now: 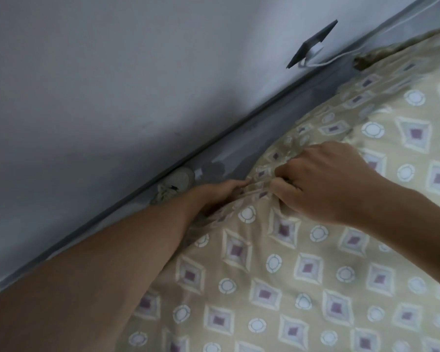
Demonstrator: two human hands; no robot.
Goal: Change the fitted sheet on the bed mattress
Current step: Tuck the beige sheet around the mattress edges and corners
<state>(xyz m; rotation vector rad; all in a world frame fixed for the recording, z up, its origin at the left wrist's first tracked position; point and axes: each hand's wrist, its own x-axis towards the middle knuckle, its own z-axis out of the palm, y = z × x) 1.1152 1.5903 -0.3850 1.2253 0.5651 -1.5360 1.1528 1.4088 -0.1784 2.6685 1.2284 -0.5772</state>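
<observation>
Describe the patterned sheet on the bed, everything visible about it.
The sheet is tan fabric, slightly glossy, printed with diamonds with purple centres and with white rings. It covers the bed surface across the lower right, mostly flat. At its edge along the grey wall it bunches into folds, where the right hand grips it from above and the left hand reaches against the edge, fingers partly hidden.

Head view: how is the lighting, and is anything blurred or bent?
Head view: dim, flat, bluish light; soft shadow on the wall above the gap; right hand and sheet fairly sharp; left hand partly hidden by sheet folds; wide-angle tilt slants the wall edge.
</observation>
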